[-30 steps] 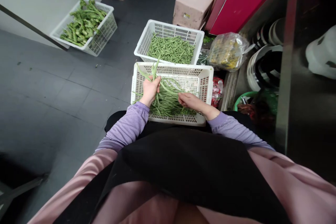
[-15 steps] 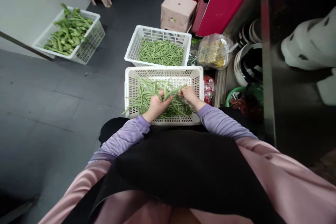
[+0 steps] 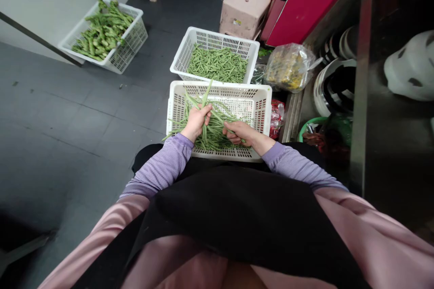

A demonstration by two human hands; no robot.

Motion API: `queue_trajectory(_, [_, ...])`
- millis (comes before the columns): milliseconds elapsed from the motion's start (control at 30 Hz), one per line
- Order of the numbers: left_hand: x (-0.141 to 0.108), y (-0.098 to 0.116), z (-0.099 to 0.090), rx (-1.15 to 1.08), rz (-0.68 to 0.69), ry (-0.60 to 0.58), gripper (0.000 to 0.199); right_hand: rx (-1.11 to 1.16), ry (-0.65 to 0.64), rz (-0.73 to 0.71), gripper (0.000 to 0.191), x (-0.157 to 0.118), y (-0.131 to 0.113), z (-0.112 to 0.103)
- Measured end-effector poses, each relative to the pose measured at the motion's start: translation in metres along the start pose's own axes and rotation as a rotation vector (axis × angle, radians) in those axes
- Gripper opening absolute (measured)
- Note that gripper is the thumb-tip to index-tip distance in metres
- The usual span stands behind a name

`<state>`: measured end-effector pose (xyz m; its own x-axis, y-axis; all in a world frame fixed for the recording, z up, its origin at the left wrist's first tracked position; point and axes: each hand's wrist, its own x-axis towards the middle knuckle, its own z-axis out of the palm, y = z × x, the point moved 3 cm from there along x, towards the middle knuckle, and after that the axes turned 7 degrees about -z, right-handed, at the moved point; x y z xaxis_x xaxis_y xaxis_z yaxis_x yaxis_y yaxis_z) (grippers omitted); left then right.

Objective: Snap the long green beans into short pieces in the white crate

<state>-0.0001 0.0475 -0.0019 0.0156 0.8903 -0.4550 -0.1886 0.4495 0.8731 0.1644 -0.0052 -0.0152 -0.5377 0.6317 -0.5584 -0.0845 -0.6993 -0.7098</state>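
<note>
Long green beans [image 3: 213,137] lie in a white basket [image 3: 264,119] in front of me. My left hand [image 3: 197,119] is closed around a few long beans above the basket's left part; their ends stick up past the far rim. To its right, my right hand [image 3: 239,133] is closed on a green bean, with a piece showing below the fingers. Just beyond stands a second white basket [image 3: 252,56], holding many short bean pieces [image 3: 219,64].
A third white basket [image 3: 134,38] with thick green vegetables [image 3: 103,31] stands at the upper left. Behind the bean baskets is a pink stool [image 3: 244,11]. At the right are a plastic bag with yellow contents [image 3: 288,70], a green basin [image 3: 307,125] and a metal rack post [image 3: 360,99].
My left hand has turned more upright with its beans. My right hand has moved lower, and its fingers are now curled on a bean. The view has shifted slightly, moving the scene rightward.
</note>
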Motion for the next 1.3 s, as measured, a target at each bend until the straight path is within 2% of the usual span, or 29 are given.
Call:
queue_trajectory(100, [-0.002, 0.004, 0.001, 0.016, 0.08, 0.06, 0.028, 0.08, 0.132, -0.015, 0.038, 0.002, -0.004, -0.005])
queue_trajectory(200, [-0.022, 0.004, 0.01, 0.142, 0.181, 0.11, 0.024, 0.188, 0.292, -0.086, 0.04, 0.011, -0.008, -0.016])
queue_trajectory(300, [-0.045, 0.0, 0.025, 0.291, 0.263, 0.014, 0.023, 0.237, 0.527, -0.161, 0.042, 0.019, -0.011, -0.032])
queue_trajectory(367, [-0.051, -0.006, 0.031, 0.292, 0.222, -0.095, 0.024, 0.238, 0.617, -0.165, 0.04, 0.02, -0.011, -0.036])
queue_trajectory(433, [-0.046, -0.014, 0.033, 0.217, 0.095, -0.182, 0.025, 0.215, 0.551, -0.107, 0.036, 0.02, -0.01, -0.031])
queue_trajectory(533, [-0.031, -0.023, 0.031, 0.134, -0.061, -0.197, 0.028, 0.18, 0.242, 0.042, 0.03, 0.017, -0.004, -0.011])
queue_trajectory(567, [-0.027, -0.025, 0.03, 0.144, -0.063, -0.167, 0.029, 0.186, 0.156, 0.069, 0.031, 0.016, -0.003, -0.005])
queue_trajectory(633, [-0.024, -0.025, 0.028, 0.235, 0.016, -0.085, 0.032, 0.215, 0.078, 0.068, 0.033, 0.013, -0.001, 0.004])
queue_trajectory(700, [-0.025, -0.024, 0.027, 0.395, 0.145, -0.012, 0.034, 0.216, 0.107, 0.037, 0.032, 0.012, 0.001, 0.009])
queue_trajectory(800, [-0.026, -0.024, 0.023, 0.589, 0.25, 0.029, 0.027, 0.096, 0.254, -0.017, 0.031, 0.008, 0.002, 0.01])
queue_trajectory(900, [-0.014, -0.025, 0.012, 0.505, 0.155, 0.074, 0.022, -0.049, 0.417, -0.197, 0.031, 0.004, -0.006, -0.001])
queue_trajectory(967, [-0.002, -0.021, 0.004, 0.365, 0.048, 0.105, 0.022, -0.064, 0.438, -0.266, 0.035, 0.004, -0.01, -0.011])
queue_trajectory(1067, [0.01, -0.009, -0.002, 0.053, -0.088, 0.053, 0.024, -0.064, 0.329, -0.157, 0.038, 0.008, -0.004, -0.018])
queue_trajectory(1133, [0.012, -0.001, -0.003, -0.139, -0.161, -0.016, 0.023, -0.155, 0.264, -0.106, 0.033, 0.011, 0.003, -0.015])
queue_trajectory(1200, [0.011, 0.006, -0.004, -0.216, -0.191, -0.06, 0.019, -0.275, 0.218, -0.118, 0.029, 0.011, 0.007, -0.009])
queue_trajectory(1300, [0.009, 0.011, -0.008, -0.28, -0.211, -0.051, 0.016, -0.359, 0.09, -0.118, 0.029, 0.01, 0.009, 0.002])
